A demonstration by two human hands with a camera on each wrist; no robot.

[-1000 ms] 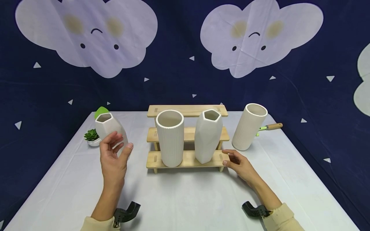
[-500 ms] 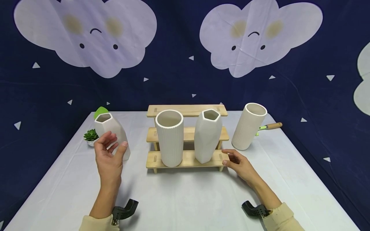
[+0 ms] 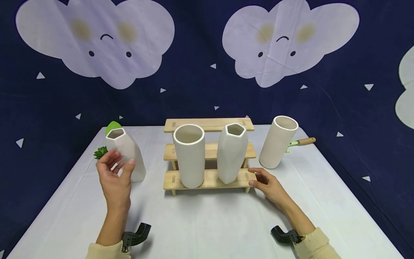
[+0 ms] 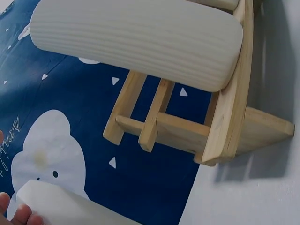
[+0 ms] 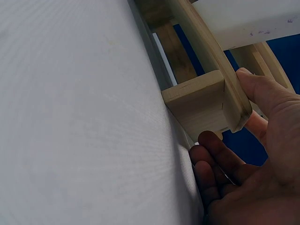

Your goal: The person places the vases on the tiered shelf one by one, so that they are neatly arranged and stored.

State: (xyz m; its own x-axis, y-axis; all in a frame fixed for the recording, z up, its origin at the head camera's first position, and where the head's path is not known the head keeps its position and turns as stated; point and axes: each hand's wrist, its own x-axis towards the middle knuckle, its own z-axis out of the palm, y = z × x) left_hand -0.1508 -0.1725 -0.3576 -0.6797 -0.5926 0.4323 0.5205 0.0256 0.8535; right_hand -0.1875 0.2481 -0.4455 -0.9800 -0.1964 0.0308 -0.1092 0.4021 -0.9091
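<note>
In the head view, my left hand [image 3: 114, 180] is in front of a white faceted vase [image 3: 130, 154], its fingers loosely bent. The vase stands on the table, and its lower left is partly hidden behind the hand. Whether the fingertips touch it I cannot tell. My right hand [image 3: 270, 187] grips the right end of the lowest step of a three-step wooden shelf [image 3: 211, 178]. In the right wrist view the thumb [image 5: 262, 91] lies on the board. On that step stand a ribbed white cylinder vase [image 3: 191, 158] and a second faceted white vase [image 3: 231, 154].
Another ribbed vase [image 3: 278, 144] stands right of the shelf, and a green tool with a wooden handle [image 3: 306, 141] lies behind it. A small succulent [image 3: 100, 152] and a green leaf-shaped thing [image 3: 113, 126] are at the left. A dark cloud-patterned cloth [image 3: 194, 82] hangs behind the table.
My left hand has drifted left, showing more of the faceted vase's right side and covering the succulent's pot. The vases stay where they are. My right hand keeps its hold on the shelf.
</note>
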